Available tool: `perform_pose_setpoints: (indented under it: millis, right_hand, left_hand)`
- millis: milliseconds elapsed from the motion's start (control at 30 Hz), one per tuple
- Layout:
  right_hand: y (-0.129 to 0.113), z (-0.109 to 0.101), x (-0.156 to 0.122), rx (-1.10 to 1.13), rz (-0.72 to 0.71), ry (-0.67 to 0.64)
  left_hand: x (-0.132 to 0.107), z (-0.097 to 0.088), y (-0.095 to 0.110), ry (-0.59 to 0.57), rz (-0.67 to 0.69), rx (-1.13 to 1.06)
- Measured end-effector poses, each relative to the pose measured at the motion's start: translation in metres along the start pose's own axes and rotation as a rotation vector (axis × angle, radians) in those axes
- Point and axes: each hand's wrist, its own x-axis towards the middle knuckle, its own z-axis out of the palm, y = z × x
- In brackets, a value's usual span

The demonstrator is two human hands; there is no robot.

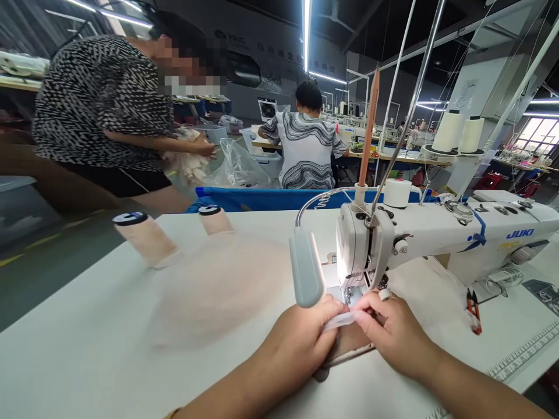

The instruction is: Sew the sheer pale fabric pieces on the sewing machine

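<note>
Right in front of the needle area of a white sewing machine, both my hands pinch a thin strip of pale, sheer fabric. My left hand grips one end, fingers closed, just under the grey lamp head. With thumb and forefinger my right hand holds the other end, close to the presser foot. Sheer peach fabric spreads over the table to the left of the machine. How the strip joins it is hidden by my hands.
Two peach thread cones stand at the table's back left. Red-handled thread snips and a clear ruler lie at right. Beyond the table, one person bends over holding cloth; another sits facing away.
</note>
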Motion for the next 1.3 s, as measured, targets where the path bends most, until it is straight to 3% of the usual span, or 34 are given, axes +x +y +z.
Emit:
perform_pose_setpoints:
  millis: [200,300,433,667,833,1067,1300]
  right_hand:
    - [0.002,-0.005,-0.004,-0.132,-0.179,-0.039]
    - [0.006,-0.007,-0.008,-0.311,-0.307,-0.15]
    - [0.007,-0.01,-0.01,-0.471,-0.331,-0.214]
    - [0.008,-0.008,-0.007,-0.532,-0.328,-0.195]
    - [0.012,-0.006,-0.005,-0.573,-0.326,-0.151]
    - [0.008,-0.004,-0.007,-0.555,-0.355,-0.125]
    - [0.012,-0.004,-0.006,-0.588,-0.315,-0.134]
  left_hand:
    - [-0.002,-0.009,0.008,0.121,0.282,0.181]
    - [-0.008,0.001,0.007,0.202,0.429,0.265]
    - [-0.015,0.015,0.0,0.273,0.562,0.203]
    - [-0.016,0.006,0.006,0.212,0.531,0.287]
    - [-0.012,0.002,0.005,0.264,0.534,0.276]
    - [-0.013,-0.003,0.005,0.111,0.454,0.254]
    - [-0.013,-0.001,0.003,0.146,0.466,0.264]
